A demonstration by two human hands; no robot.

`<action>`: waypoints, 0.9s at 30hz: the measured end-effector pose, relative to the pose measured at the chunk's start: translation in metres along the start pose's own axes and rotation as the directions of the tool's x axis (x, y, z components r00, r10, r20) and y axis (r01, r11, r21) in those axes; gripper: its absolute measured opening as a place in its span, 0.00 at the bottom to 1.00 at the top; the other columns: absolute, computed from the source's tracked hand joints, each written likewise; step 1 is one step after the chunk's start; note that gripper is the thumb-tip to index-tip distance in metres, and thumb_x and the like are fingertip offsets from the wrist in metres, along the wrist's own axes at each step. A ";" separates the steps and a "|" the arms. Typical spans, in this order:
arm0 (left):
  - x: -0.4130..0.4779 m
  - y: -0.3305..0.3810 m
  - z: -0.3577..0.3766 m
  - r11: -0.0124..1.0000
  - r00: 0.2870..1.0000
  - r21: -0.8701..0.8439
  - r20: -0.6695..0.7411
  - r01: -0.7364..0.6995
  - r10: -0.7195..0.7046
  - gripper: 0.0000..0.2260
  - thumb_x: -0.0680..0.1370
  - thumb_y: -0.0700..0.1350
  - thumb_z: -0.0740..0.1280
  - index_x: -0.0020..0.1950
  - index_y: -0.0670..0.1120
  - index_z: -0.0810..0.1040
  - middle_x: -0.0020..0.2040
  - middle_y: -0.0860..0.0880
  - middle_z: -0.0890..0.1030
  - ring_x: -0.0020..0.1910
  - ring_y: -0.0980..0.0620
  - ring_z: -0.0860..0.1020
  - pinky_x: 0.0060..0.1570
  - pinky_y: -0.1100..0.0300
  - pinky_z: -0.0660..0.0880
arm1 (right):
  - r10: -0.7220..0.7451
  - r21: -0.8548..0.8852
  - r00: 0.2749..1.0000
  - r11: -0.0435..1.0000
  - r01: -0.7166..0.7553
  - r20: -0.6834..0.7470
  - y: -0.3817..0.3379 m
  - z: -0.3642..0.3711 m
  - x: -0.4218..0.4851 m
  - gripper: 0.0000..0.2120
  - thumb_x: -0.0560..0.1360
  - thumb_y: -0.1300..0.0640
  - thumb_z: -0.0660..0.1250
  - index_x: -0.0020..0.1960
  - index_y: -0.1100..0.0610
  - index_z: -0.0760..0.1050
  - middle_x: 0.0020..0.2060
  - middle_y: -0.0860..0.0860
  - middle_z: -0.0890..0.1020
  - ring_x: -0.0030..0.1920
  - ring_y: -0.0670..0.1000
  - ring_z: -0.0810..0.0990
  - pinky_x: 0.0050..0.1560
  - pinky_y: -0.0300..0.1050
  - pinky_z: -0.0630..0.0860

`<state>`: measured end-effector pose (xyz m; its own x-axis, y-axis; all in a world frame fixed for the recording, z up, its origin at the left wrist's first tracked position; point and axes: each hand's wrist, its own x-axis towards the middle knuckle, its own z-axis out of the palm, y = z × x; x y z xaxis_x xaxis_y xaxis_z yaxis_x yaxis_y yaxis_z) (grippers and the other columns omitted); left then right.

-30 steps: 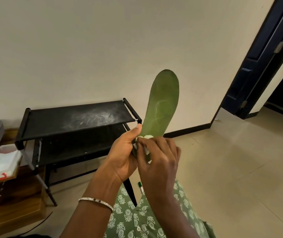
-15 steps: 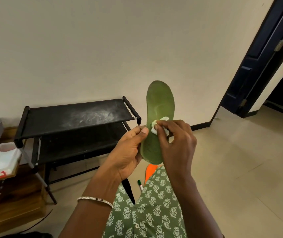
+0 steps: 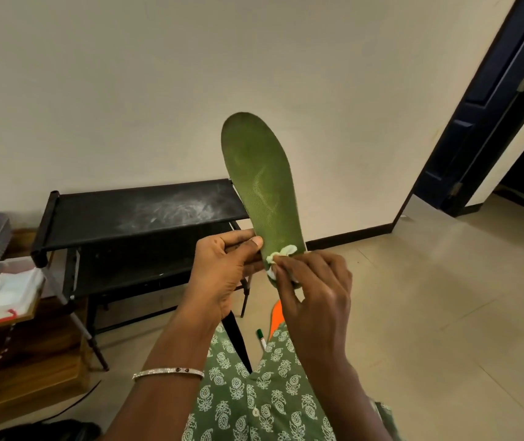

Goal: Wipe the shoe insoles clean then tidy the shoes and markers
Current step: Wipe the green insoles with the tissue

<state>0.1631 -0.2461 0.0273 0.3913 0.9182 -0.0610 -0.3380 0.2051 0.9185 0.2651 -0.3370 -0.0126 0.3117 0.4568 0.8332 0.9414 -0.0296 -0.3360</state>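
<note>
The left hand point(image 3: 222, 275) pinched the lower left edge of a flat green foam shoe insole point(image 3: 260, 179), thumb on the facing side and fingers curled behind it. The right hand point(image 3: 314, 294) held a small crumpled white wipe point(image 3: 281, 251) between thumb and fingertips and pressed it against the heel end of the insole, just beside the left thumb.

The insole was held in the air at chest height, in front of a black two-shelf fabric rack point(image 3: 139, 211). It stood nearly upright, its rounded toe end tilted up and to the left. Its textured face bore pale curved smears along the middle.

Below the hands, a marker with a green cap and white barrel point(image 3: 261, 338) lay on the beige tiled floor point(image 3: 429, 313), beside an orange item point(image 3: 275, 316) that was mostly hidden by the green printed garment point(image 3: 254, 402). A silver bracelet point(image 3: 168, 373) circled the left wrist.

Half a second before, the wipe had sat near the middle of the insole, which was held lower; the wipe had since travelled down to the heel, and the insole had risen higher against the wall.
</note>
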 end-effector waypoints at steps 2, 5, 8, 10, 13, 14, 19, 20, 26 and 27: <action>-0.003 -0.001 0.003 1.000 1.000 0.022 0.018 -0.021 0.021 0.08 0.78 0.33 0.69 0.56 0.35 0.81 0.43 0.41 0.86 0.39 0.49 0.86 0.38 0.61 0.82 | 0.012 -0.027 1.000 1.000 -0.012 0.000 0.004 -0.002 0.007 0.06 0.74 0.55 0.73 0.50 0.54 0.85 0.46 0.46 0.84 0.51 0.52 0.75 0.50 0.49 0.70; -0.005 -0.002 0.010 0.998 0.999 0.042 0.023 -0.047 0.046 0.07 0.77 0.32 0.69 0.54 0.35 0.82 0.42 0.41 0.86 0.38 0.49 0.86 0.37 0.61 0.82 | 0.056 -0.039 0.998 0.998 -0.056 -0.016 0.013 -0.003 0.027 0.06 0.75 0.55 0.73 0.50 0.54 0.84 0.45 0.47 0.84 0.52 0.53 0.75 0.50 0.52 0.72; -0.006 -0.003 0.012 0.994 0.996 0.061 0.009 -0.086 0.085 0.06 0.77 0.33 0.70 0.52 0.38 0.82 0.42 0.42 0.86 0.39 0.48 0.86 0.39 0.61 0.82 | 0.072 -0.031 0.997 0.997 -0.072 -0.006 0.014 -0.003 0.035 0.06 0.76 0.55 0.72 0.51 0.53 0.84 0.45 0.46 0.84 0.52 0.54 0.74 0.51 0.53 0.72; -0.005 -0.003 0.010 0.992 0.994 0.068 -0.003 -0.109 0.109 0.06 0.77 0.33 0.70 0.51 0.40 0.83 0.42 0.44 0.87 0.40 0.48 0.86 0.40 0.61 0.82 | 0.067 -0.033 0.997 0.997 -0.066 0.026 0.007 -0.003 0.027 0.06 0.76 0.55 0.71 0.52 0.53 0.84 0.45 0.46 0.83 0.52 0.52 0.73 0.51 0.50 0.71; -0.002 -0.003 0.005 0.983 0.988 0.101 -0.023 -0.151 0.154 0.06 0.77 0.33 0.70 0.53 0.38 0.83 0.43 0.44 0.87 0.42 0.47 0.86 0.43 0.59 0.82 | 0.060 -0.046 0.996 0.997 -0.057 0.059 -0.001 -0.005 0.009 0.08 0.76 0.53 0.69 0.52 0.53 0.84 0.46 0.46 0.82 0.51 0.51 0.73 0.50 0.46 0.67; -0.001 -0.003 0.004 0.981 0.986 0.110 -0.022 -0.159 0.163 0.06 0.77 0.33 0.69 0.53 0.38 0.83 0.43 0.44 0.87 0.42 0.47 0.86 0.43 0.58 0.83 | 0.058 -0.055 0.996 0.997 -0.054 0.062 -0.002 -0.005 0.007 0.07 0.76 0.53 0.69 0.52 0.53 0.83 0.46 0.46 0.82 0.51 0.51 0.73 0.50 0.47 0.67; -0.001 -0.004 0.007 0.976 0.986 0.140 0.017 -0.169 0.168 0.06 0.78 0.33 0.69 0.53 0.38 0.83 0.43 0.43 0.87 0.42 0.48 0.86 0.41 0.60 0.82 | 0.121 -0.028 0.993 0.992 -0.120 0.008 0.013 -0.005 0.028 0.06 0.76 0.57 0.72 0.51 0.56 0.83 0.45 0.49 0.82 0.51 0.52 0.72 0.50 0.48 0.71; -0.001 -0.004 0.008 0.976 0.986 0.141 0.020 -0.168 0.166 0.07 0.77 0.33 0.69 0.54 0.38 0.83 0.43 0.43 0.87 0.42 0.46 0.86 0.42 0.58 0.82 | 0.135 -0.022 0.991 0.991 -0.135 -0.001 0.014 -0.004 0.033 0.06 0.75 0.57 0.72 0.51 0.56 0.84 0.45 0.50 0.82 0.51 0.52 0.72 0.50 0.48 0.71; -0.002 -0.004 0.007 0.977 0.984 0.121 -0.010 -0.178 0.180 0.06 0.78 0.33 0.69 0.50 0.41 0.84 0.44 0.43 0.87 0.44 0.46 0.86 0.44 0.56 0.83 | 0.124 0.075 0.989 0.989 -0.130 0.081 0.004 -0.001 0.022 0.06 0.76 0.56 0.71 0.51 0.56 0.84 0.44 0.49 0.81 0.51 0.50 0.71 0.48 0.44 0.71; -0.002 -0.004 0.006 0.978 0.984 0.115 -0.017 -0.176 0.179 0.06 0.78 0.33 0.69 0.49 0.41 0.84 0.44 0.43 0.87 0.43 0.47 0.86 0.44 0.58 0.83 | 0.120 0.105 0.989 0.986 -0.129 0.092 0.004 -0.003 0.019 0.06 0.76 0.55 0.71 0.51 0.55 0.84 0.44 0.48 0.81 0.51 0.50 0.71 0.48 0.43 0.71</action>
<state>0.1689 -0.2513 0.0265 0.3102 0.9456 0.0980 -0.3010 -0.0001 0.9536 0.2749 -0.3310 0.0036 0.4088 0.5300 0.7429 0.8746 0.0049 -0.4848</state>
